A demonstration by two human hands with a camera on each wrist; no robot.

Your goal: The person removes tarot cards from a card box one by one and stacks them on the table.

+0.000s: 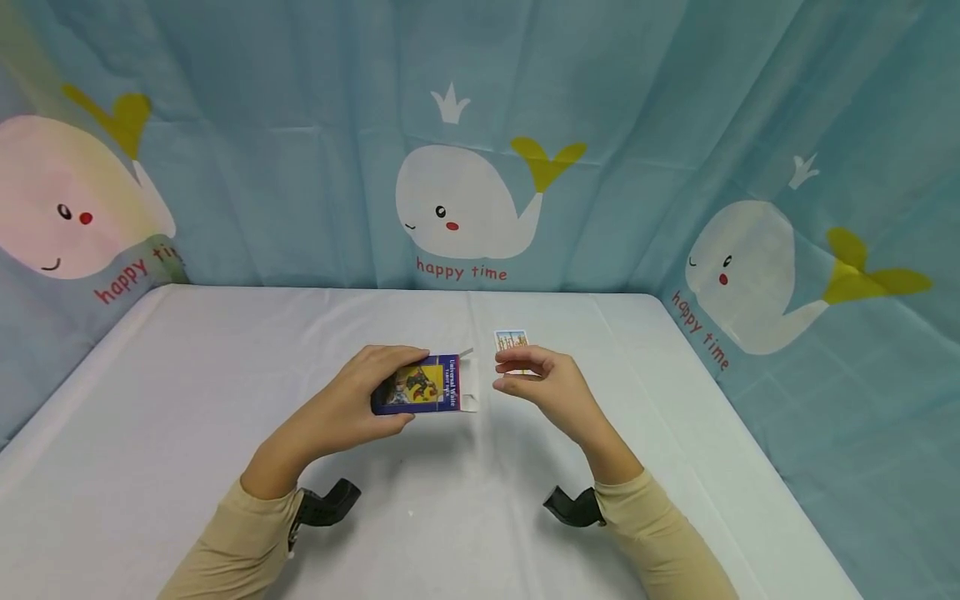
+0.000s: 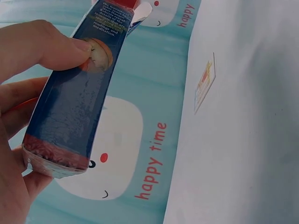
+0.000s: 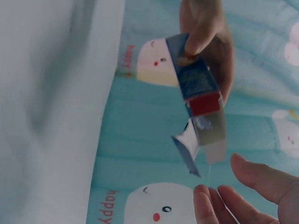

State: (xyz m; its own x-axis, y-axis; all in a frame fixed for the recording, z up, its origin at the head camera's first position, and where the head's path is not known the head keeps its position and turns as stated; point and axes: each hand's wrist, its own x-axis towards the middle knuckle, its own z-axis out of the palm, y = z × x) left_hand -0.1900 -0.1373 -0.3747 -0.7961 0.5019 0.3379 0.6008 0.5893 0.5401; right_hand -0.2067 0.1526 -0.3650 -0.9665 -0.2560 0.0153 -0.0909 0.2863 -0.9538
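My left hand grips a blue tarot card box, thumb on one narrow side and fingers on the other. The printed front faces up in the head view. At the box's right end, flaps stand unfolded, as the right wrist view shows. Just right of that end is my right hand, apart from the box, fingers loosely bent and thumb separate, nothing between them. Beyond its fingers a tarot card lies on the table, partly hidden by that hand in the head view; the left wrist view shows it whole.
A white cloth covers the table. Blue curtains with whale prints hang along the back and sides. Black straps with mounts sit on both wrists over beige sleeves.
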